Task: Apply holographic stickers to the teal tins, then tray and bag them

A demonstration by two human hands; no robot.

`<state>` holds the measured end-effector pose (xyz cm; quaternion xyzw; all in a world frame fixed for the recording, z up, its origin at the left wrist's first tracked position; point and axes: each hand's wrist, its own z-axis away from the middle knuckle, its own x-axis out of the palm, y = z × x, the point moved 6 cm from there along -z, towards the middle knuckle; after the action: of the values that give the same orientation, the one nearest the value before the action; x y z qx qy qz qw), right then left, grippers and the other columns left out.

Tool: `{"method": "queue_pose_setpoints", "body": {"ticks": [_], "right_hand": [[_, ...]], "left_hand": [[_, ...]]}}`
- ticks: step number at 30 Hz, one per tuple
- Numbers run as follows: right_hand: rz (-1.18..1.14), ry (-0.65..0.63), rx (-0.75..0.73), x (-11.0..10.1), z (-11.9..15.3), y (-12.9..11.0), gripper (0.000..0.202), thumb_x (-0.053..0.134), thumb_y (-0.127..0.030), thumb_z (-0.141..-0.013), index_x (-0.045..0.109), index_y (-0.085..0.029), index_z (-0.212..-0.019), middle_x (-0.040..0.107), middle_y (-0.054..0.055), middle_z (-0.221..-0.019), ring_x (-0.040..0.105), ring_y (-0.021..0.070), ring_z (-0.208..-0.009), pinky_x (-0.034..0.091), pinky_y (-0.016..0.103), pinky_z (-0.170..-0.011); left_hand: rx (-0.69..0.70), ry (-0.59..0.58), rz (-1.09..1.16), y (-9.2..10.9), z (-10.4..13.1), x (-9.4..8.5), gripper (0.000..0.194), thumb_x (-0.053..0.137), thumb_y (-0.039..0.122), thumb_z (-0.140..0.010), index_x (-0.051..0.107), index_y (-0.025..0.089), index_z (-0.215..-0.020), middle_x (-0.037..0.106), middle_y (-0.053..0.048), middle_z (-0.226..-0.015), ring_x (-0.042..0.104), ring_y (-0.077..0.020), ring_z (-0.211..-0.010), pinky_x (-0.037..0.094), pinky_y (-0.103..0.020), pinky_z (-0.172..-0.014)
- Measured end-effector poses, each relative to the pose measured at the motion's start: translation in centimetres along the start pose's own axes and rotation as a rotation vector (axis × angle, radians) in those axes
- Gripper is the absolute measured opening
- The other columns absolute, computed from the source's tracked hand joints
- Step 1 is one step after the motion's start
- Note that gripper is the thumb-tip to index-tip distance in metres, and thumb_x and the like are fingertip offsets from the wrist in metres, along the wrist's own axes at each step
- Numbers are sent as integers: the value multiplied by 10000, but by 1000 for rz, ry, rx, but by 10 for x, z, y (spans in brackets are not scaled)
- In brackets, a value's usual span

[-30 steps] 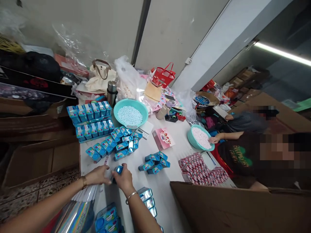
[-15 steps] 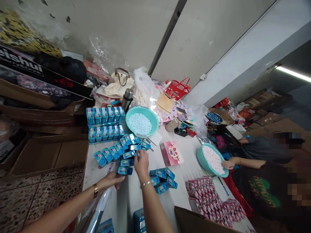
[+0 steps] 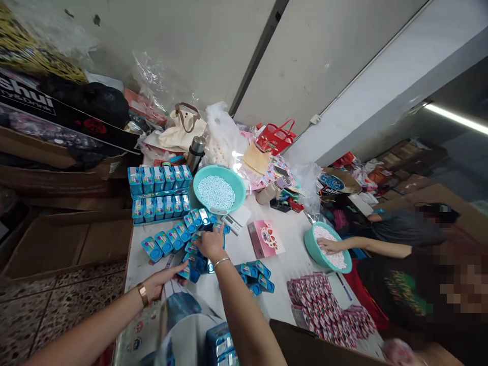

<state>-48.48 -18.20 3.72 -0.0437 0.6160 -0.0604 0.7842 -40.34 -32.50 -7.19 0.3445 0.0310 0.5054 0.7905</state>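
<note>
Small blue candy boxes (image 3: 175, 240) stand in a slanting row on the white table. My left hand (image 3: 163, 280) is at the near end of a second group, its thumb and fingers around a blue box (image 3: 184, 270). Over the far part of that group, my right hand (image 3: 210, 245) has its fingers spread, touching the boxes and partly hiding them. Beyond them sits a turquoise basin (image 3: 241, 192) of pale blue candies (image 3: 216, 192). A small white scale (image 3: 233, 223) lies beside the basin.
Blue boxes fill a two-tier display (image 3: 160, 195) at the left. A pink box (image 3: 265, 238), loose blue boxes (image 3: 263, 269) and pink packs (image 3: 316, 305) lie to the right. A co-worker's hand (image 3: 331, 246) is in another basin (image 3: 310, 243). A cardboard flap (image 3: 301, 340) stands in front.
My left hand has moved slightly left, its thumb now on the nearest box. My right hand has shifted left with fingers spread. The boxes between them are tilted and bunched.
</note>
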Motion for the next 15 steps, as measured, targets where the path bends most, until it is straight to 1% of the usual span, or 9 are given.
{"method": "queue_pose_setpoints", "body": {"ticks": [2,4,6,7,9,11,12,15], "right_hand": [[5,-28,-10,6,11,-10,437,633,-483,-890,708,-126,-1130,735,201,-1072,459,391,-1317,65,601,-1161],[-6,-62,-3,15,21,-20,556,681,-442,-862,607,-107,-1299,708,215,-1167,472,391,-1320,63,593,-1168],[-35,-98,17,23,30,-26,665,694,-404,-855,487,-128,-1424,699,205,-1208,518,379,-1292,105,587,-1165],[-57,-118,29,26,35,-28,686,688,-400,-858,451,-153,-1452,705,190,-1205,550,370,-1267,136,583,-1159],[-110,-159,52,33,45,-31,647,664,-432,-868,462,-204,-1440,731,152,-1163,616,349,-1199,191,579,-1146],[-173,-198,86,41,57,-33,541,620,-473,-887,542,-220,-1358,749,134,-1118,666,335,-1128,258,573,-1121],[-207,-213,113,46,66,-34,498,594,-492,-897,579,-216,-1311,751,136,-1109,680,333,-1104,311,561,-1094],[-332,-237,230,65,99,-39,468,533,-533,-918,624,-208,-1242,743,140,-1133,698,326,-1073,487,464,-927]], "left_hand": [[-18,7,-43,-1,7,-12,734,658,905,-446,588,220,-698,656,-66,-634,633,-221,-531,563,-363,-575],[-12,22,-115,0,17,-26,716,671,887,-475,612,205,-686,659,-72,-620,615,-213,-497,535,-347,-525],[28,47,-200,6,28,-41,706,663,868,-536,653,189,-730,683,-77,-657,608,-204,-503,513,-328,-510],[60,60,-245,10,34,-48,707,657,857,-566,676,183,-778,701,-77,-697,614,-203,-529,509,-318,-521],[131,86,-342,20,44,-59,717,645,843,-604,697,176,-861,721,-69,-762,631,-209,-603,500,-299,-547],[184,100,-444,29,53,-67,718,655,829,-603,704,168,-880,725,-63,-780,650,-229,-683,490,-287,-568],[199,97,-496,32,57,-70,711,677,815,-585,707,165,-871,727,-63,-780,658,-243,-718,489,-285,-579],[209,47,-644,40,65,-75,688,751,753,-516,723,168,-876,744,-59,-815,668,-271,-788,499,-284,-618]]}}
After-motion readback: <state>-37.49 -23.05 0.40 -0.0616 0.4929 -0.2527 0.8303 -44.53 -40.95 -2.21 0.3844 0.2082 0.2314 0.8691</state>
